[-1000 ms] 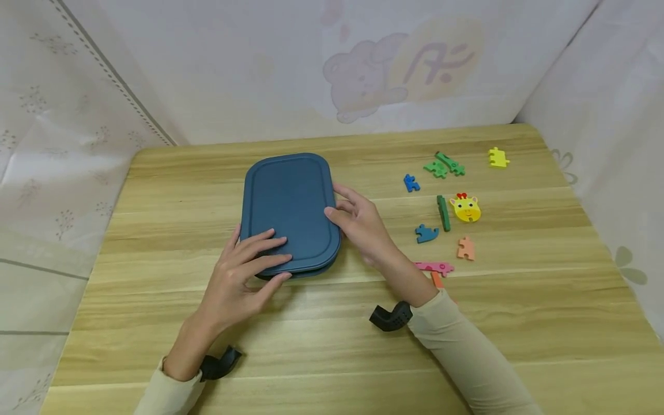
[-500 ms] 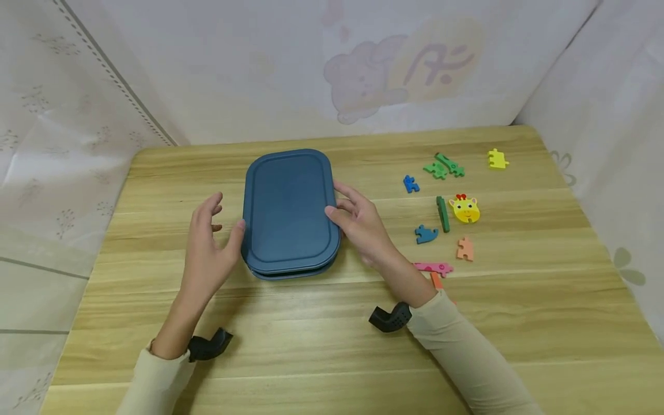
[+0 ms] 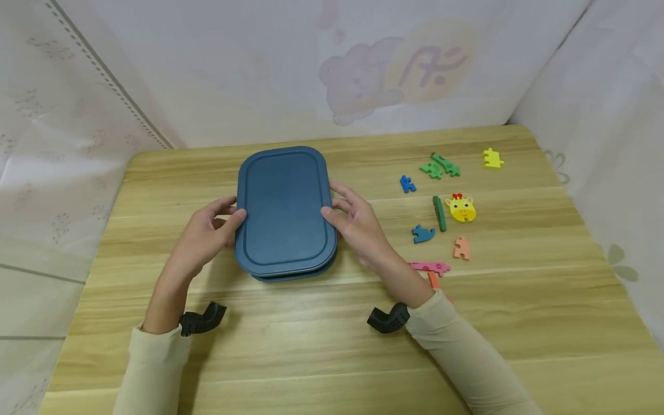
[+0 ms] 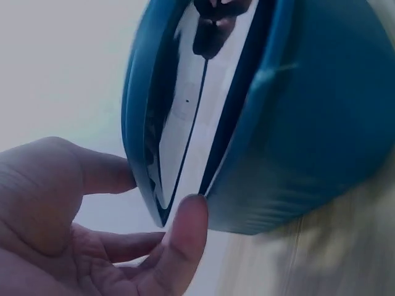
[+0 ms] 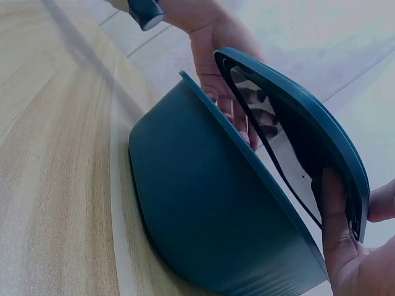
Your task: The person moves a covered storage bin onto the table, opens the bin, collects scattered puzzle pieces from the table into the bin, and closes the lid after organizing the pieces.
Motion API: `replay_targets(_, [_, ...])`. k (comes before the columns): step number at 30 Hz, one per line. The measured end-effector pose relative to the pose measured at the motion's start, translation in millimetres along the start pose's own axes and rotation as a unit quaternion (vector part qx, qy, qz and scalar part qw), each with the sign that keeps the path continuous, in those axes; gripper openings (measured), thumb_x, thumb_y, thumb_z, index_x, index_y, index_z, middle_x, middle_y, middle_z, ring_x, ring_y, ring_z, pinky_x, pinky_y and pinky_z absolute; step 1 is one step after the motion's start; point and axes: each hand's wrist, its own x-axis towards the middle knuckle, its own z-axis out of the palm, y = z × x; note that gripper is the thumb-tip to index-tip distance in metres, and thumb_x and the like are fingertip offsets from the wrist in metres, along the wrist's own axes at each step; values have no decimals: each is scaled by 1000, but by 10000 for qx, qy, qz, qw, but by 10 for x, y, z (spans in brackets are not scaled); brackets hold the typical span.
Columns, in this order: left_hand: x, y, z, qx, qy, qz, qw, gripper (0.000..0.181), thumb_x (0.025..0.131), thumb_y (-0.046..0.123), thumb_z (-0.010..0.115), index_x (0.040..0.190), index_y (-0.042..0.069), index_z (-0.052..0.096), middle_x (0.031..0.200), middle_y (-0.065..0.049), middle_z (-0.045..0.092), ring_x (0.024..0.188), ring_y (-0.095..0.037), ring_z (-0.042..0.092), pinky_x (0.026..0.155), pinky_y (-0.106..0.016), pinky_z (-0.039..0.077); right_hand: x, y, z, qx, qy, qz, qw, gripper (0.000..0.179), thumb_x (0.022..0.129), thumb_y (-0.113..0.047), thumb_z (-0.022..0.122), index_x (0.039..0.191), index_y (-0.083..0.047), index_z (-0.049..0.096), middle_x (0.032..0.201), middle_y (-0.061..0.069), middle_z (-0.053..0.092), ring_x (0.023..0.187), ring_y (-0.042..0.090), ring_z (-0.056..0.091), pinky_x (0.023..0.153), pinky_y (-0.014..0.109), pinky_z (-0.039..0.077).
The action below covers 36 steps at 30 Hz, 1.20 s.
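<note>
A dark blue-green lid [image 3: 287,210] with rounded corners hangs tilted over a deep box [image 5: 210,185] of the same colour, with a gap between them. My left hand [image 3: 207,230] holds the lid's left edge, thumb on top; in the left wrist view a finger [image 4: 188,231] reaches below the rim. On the opposite edge, my right hand [image 3: 358,225] pinches the lid between thumb and fingers. The right wrist view shows one finger [image 5: 334,203] against the lid's shiny underside. The box's inside is hidden in the head view.
Right of the box lie several puzzle pieces: a yellow giraffe face [image 3: 461,208], a dark green strip [image 3: 439,213], a pink strip [image 3: 432,267] partly behind the right forearm, and a yellow piece [image 3: 492,158] far right. The wooden table [image 3: 301,357] meets white curtains.
My left hand has left the lid's near left corner, swung out to the left, and come back to grip the left edge. My right hand has kept its hold.
</note>
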Motion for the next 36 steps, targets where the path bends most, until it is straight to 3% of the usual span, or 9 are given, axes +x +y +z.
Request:
replay_targets(4, [13, -2, 3, -328, -102, -33, 9994, 64, 109, 36, 59, 161, 4, 41, 142, -19, 50, 113, -18, 67, 80, -28, 66, -15, -5, 7, 67, -61, -27, 10000, 62, 107, -5, 59, 164, -16, 37, 133, 22, 64, 90, 14, 75, 73, 26, 65])
replay_targets(9, [39, -33, 6, -1086, -569, -30, 9925, 64, 109, 28, 60, 161, 1, 36, 135, -17, 53, 100, -3, 72, 83, -27, 65, -26, 21, 17, 119, -132, -67, 9998, 61, 107, -5, 59, 163, -18, 38, 131, 21, 64, 93, 15, 75, 76, 30, 66])
replay_targets(16, [70, -64, 29, -1697, -925, 9, 9811, 71, 108, 11, 60, 167, 3, 20, 139, -20, 59, 89, -12, 79, 78, -35, 67, -43, 32, 11, -17, -69, -84, 9999, 62, 106, -7, 61, 163, -19, 39, 128, 20, 66, 90, 16, 75, 76, 30, 66])
replay_targets(20, [79, -64, 54, -1864, -860, -84, 9787, 73, 108, 12, 61, 166, 4, 18, 138, -17, 62, 87, -14, 80, 77, -36, 67, -45, 31, 7, 20, -128, -151, 9998, 64, 105, -6, 62, 163, -19, 38, 128, 21, 66, 88, 15, 75, 74, 29, 66])
replay_targets(27, [112, -86, 77, -2273, -612, -146, 9718, 67, 107, 14, 62, 161, -1, 24, 107, 13, 76, 84, -10, 80, 75, -31, 67, -39, 32, 17, 93, -166, -137, 9997, 65, 103, -3, 64, 161, -18, 39, 128, 21, 66, 89, 15, 76, 74, 30, 66])
replay_targets(36, [134, -135, 73, -2426, -646, -15, 9680, 67, 106, 9, 63, 160, -2, 25, 104, 12, 79, 85, -10, 80, 76, -30, 67, -35, 20, -15, -258, -149, 59, 9995, 61, 106, -9, 62, 161, -19, 40, 132, 21, 65, 88, 16, 72, 66, 26, 62])
